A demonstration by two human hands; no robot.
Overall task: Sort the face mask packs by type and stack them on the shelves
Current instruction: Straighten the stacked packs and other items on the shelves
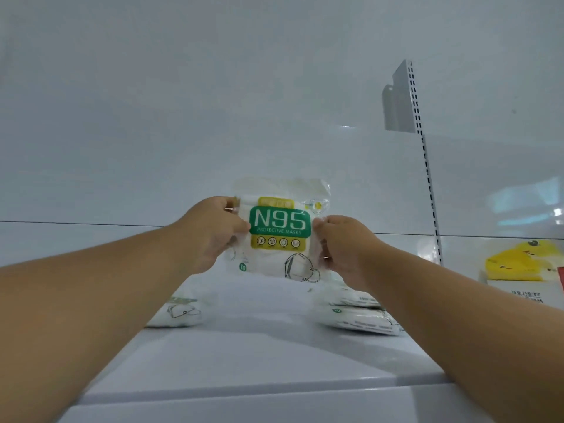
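Both hands hold an N95 pack (279,233) upright above a white shelf (259,355).

The left hand (207,230) pinches its left edge, the right hand (338,245) its right; white packs (360,315) lie below, a yellow pack (518,264) far right.

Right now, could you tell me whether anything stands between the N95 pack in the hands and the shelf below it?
Nothing visible does. The left hand and right hand hold the N95 pack upright above a bare stretch of shelf; the pack on the left and the stacked packs on the right flank that gap.
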